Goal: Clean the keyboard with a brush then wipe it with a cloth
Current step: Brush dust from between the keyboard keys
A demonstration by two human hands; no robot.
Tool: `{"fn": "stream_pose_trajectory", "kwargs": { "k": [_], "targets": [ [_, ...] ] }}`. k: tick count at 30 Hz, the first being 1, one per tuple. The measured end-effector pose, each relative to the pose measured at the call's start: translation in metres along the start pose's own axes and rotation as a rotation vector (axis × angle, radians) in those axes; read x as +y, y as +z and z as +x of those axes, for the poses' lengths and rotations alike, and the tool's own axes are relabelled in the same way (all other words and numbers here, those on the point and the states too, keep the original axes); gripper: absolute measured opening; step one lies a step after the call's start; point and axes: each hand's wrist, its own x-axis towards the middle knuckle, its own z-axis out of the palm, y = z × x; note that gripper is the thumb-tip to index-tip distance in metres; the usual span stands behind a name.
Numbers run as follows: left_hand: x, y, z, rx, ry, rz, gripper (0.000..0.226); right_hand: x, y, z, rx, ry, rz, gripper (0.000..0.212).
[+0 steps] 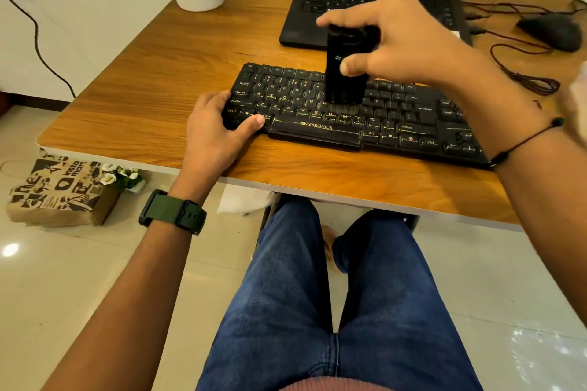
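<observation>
Right hand (400,41) grips brush (344,70), bristles seemingly touching keyboard (397,117); left hand (216,127) clasps its corner

The keyboard (365,111) carries "ZEBRONICS" in pale letters on its space bar, and its keycaps near that bar read Z, X, C, V, B, N, M, with "Alt", "Ctrl" and "Shift" alongside. Left of the keyboard, on the floor, a brown paper bag (60,197) shows "insta mart". The brush (344,73) upright over the keyboard bears a small white logo, perhaps a brand mark, too blurred to read.
</observation>
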Motion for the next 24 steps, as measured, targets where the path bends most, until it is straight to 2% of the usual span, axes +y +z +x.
{"fn": "stream_pose_trajectory", "kwargs": {
  "k": [14, 20, 24],
  "targets": [
    [-0.002, 0.002, 0.001, -0.002, -0.015, 0.004, 0.07, -0.035, 0.044, 0.048, 0.079, -0.084, 0.154, 0.06],
    [-0.002, 0.001, 0.001, -0.011, -0.014, -0.004, 0.069, -0.046, 0.042, 0.055, 0.203, -0.107, 0.274, 0.058],
    [-0.002, 0.001, 0.001, -0.005, -0.015, -0.003, 0.069, -0.055, 0.051, 0.065, 0.149, -0.124, 0.218, 0.06]
  ]
}}
